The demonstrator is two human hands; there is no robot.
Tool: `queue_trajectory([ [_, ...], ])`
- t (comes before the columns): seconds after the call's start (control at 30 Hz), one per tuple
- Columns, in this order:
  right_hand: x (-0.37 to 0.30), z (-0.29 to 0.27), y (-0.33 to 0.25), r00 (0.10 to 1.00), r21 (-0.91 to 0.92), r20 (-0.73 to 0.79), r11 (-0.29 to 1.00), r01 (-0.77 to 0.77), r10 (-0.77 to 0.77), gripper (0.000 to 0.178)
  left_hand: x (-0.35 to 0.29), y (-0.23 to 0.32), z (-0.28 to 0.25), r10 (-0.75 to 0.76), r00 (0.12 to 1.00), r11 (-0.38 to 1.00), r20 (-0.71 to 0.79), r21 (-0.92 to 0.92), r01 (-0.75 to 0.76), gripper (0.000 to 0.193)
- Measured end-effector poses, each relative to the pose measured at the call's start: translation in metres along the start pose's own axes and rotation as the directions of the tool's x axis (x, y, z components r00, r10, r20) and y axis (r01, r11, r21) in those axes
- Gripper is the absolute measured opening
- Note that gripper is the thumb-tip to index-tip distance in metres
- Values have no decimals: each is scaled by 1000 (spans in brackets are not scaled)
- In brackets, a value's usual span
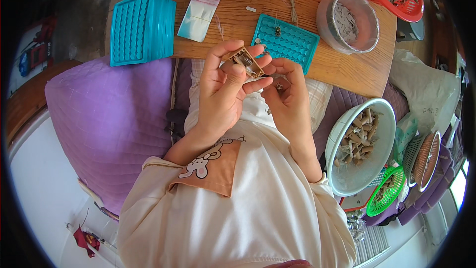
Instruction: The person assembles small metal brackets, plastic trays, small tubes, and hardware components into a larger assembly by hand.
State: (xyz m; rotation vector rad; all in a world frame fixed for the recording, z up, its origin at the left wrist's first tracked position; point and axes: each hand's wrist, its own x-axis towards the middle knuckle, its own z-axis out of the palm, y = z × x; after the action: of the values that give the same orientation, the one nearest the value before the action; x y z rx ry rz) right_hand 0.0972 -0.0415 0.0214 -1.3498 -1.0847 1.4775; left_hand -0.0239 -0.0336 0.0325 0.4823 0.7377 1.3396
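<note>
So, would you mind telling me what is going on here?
A person is handling a small tan case at a wooden table. The left hand holds it up, its open side showing metal parts inside; the right hand is close by, with small shiny bits at its fingers, too small to make out. Just beyond lies a teal tray with a few small parts on it. A stack of teal trays stands to the left.

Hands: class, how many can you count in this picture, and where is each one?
2. The left hand, near the picture's middle, holds a small brown case; the right hand is close by on its right. No other hand shows.
</note>
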Motion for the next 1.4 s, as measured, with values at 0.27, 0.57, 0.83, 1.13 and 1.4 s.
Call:
queue_trajectory([
  [0.27, -8, -2, -8, 997, -86, 53, 995, -49, 53, 34, -4, 3, 4, 66, 998, 979, 0, 195, -65, 29],
  [0.57, -10, 2, -6, 995, -184, -21, 979, 93, -98, 30, -2, 4, 8, 72, 995, 971, -64, 232, -55, 29],
  [0.83, -2, -1, -5, 998, -251, -1, 966, 68, -70, 33, 1, 4, 4, -114, 990, 993, -83, 10, 116, 34],
  [1.13, 14, 0, 0, 955, -22, -38, 956, 293, -293, 38, -3, -3, -2, -91, 992, 992, -86, 76, 97, 31],
  [1.4, 17, 6, 10, 999, 36, 37, 999, 28, -29, 35, -16, -21, -5, 2, 996, 903, -86, 427, 35, 26],
])
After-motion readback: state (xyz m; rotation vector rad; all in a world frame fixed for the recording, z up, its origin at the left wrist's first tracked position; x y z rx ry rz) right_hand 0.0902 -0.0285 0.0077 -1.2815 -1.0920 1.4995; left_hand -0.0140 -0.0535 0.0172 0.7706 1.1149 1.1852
